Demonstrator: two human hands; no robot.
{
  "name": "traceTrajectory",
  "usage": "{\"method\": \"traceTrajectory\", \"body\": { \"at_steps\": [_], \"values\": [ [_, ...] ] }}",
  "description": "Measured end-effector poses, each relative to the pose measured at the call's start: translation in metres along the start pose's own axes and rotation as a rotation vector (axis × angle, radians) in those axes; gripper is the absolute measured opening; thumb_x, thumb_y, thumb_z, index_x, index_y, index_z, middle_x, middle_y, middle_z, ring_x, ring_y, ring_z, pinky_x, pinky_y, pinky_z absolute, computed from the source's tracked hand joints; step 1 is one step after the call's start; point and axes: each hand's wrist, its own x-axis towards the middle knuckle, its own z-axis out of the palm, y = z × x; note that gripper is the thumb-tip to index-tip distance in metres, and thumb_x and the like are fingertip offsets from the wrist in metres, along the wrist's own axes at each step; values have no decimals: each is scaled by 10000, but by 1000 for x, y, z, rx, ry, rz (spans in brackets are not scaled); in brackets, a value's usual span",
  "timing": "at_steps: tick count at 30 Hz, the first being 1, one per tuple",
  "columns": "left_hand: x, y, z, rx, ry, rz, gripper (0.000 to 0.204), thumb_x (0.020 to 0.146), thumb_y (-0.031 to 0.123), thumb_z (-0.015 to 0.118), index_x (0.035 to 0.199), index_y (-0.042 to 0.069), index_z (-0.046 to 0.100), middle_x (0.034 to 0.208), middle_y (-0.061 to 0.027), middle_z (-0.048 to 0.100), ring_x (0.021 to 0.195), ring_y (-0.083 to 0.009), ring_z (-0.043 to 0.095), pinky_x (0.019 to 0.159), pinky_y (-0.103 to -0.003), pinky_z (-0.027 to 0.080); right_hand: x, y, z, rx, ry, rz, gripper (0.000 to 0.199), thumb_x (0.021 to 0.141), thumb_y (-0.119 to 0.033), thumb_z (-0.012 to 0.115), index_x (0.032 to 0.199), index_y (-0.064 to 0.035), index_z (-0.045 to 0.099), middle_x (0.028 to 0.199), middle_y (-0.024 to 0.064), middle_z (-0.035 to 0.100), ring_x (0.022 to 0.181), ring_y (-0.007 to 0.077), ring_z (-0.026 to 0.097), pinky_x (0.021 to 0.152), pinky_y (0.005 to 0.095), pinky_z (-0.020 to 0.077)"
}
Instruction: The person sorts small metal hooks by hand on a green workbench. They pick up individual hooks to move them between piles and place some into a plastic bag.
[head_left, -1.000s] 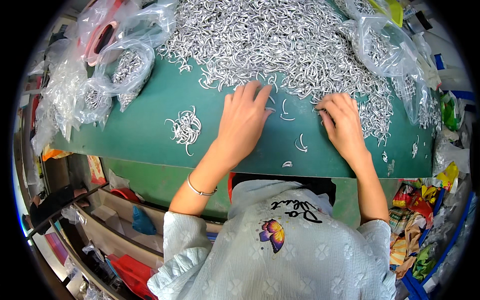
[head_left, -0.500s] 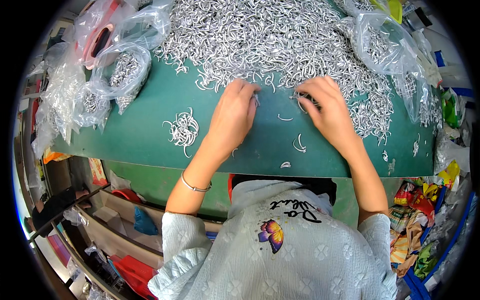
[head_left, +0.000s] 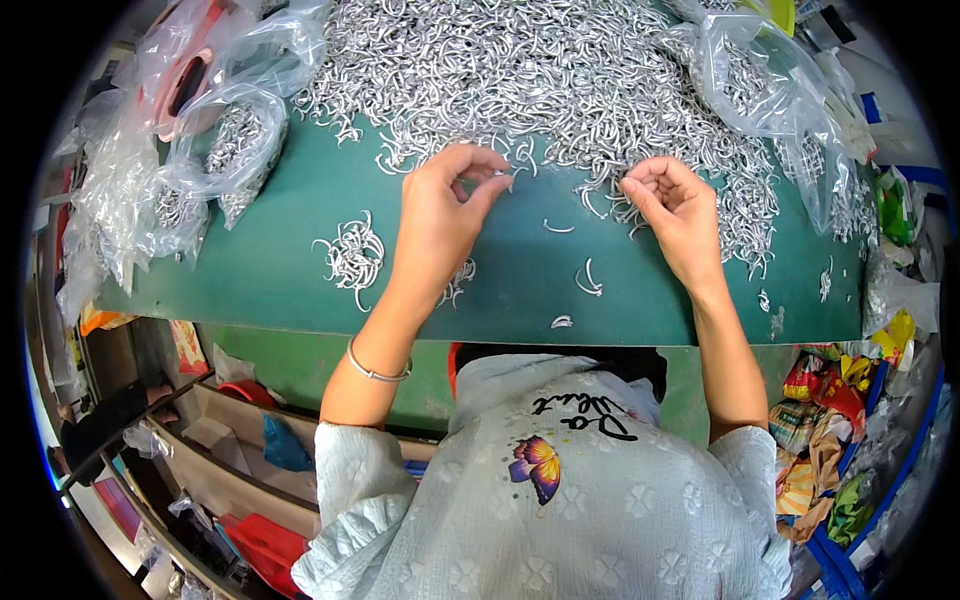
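A large heap of small curved silver metal pieces [head_left: 500,80] covers the far part of the green table [head_left: 500,270]. At the heap's near edge, my left hand [head_left: 445,200] pinches thumb and forefinger together, with a bit of a curved silver piece [head_left: 513,176] showing at the tips. My right hand [head_left: 680,210] is also closed in a pinch, farther right over the edge of the heap; what its fingertips hold is hidden. Between the hands lie a few loose curved pieces [head_left: 558,228]. A small pile [head_left: 355,255] sits left of my left forearm, and another [head_left: 458,283] is partly behind my left wrist.
Clear plastic bags holding silver pieces stand at the left [head_left: 240,150] and right [head_left: 750,90] of the heap. A pink object [head_left: 185,85] is behind the left bags. Below the table's left side is a shelf [head_left: 250,440]; colourful packets [head_left: 830,390] lie at the right.
My left hand has turned and shifted left, its thumb and forefinger now showing in a pinch. My right hand has moved right, fingers drawn together. The small pile by my left wrist shows more.
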Motion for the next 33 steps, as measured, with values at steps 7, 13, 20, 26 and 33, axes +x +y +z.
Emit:
{"method": "traceTrajectory", "body": {
  "at_steps": [7, 13, 20, 26, 33],
  "values": [
    [-31, 14, 4, -544, -321, -336, 211, 954, 11, 595, 1137, -70, 661, 916, -114, 708, 767, -140, 677, 696, -237, 540, -16, -1, -11, 343, -211, 286, 169, 893, -58, 704, 1046, 13, 694, 915, 70, 715, 738, 69, 609, 611, 199, 449],
    [-49, 17, 23, -767, -399, -447, 296, 962, -11, 564, 1245, -93, 582, 1066, -185, 691, 939, -229, 704, 851, -322, 579, -35, -6, 1, 584, -280, 383, 163, 898, -20, 686, 1050, 39, 673, 961, 100, 713, 817, 129, 662, 658, 233, 505],
    [-55, 22, 21, -792, -400, -503, 312, 976, -6, 511, 1272, -87, 568, 1108, -202, 680, 995, -251, 695, 902, -334, 568, -44, -7, 8, 345, -289, 306, 137, 905, -5, 667, 1040, 16, 673, 981, 94, 706, 827, 110, 658, 658, 216, 499],
    [-62, 19, 22, -827, -420, -535, 322, 969, 7, 530, 1274, -91, 564, 1120, -208, 675, 1002, -253, 695, 907, -334, 566, -49, -10, 16, 387, -296, 269, 153, 900, 35, 655, 1052, 51, 665, 978, 45, 660, 821, 77, 637, 728, 223, 527],
    [-66, 23, 29, -793, -406, -522, 379, 952, -43, 546, 1321, -83, 470, 1031, -188, 686, 926, -233, 701, 838, -313, 576, -56, -17, 21, 10, -284, -56, 117, 869, 32, 647, 984, 22, 666, 888, 87, 615, 682, 141, 619, 591, 275, 482]
  ]
}}
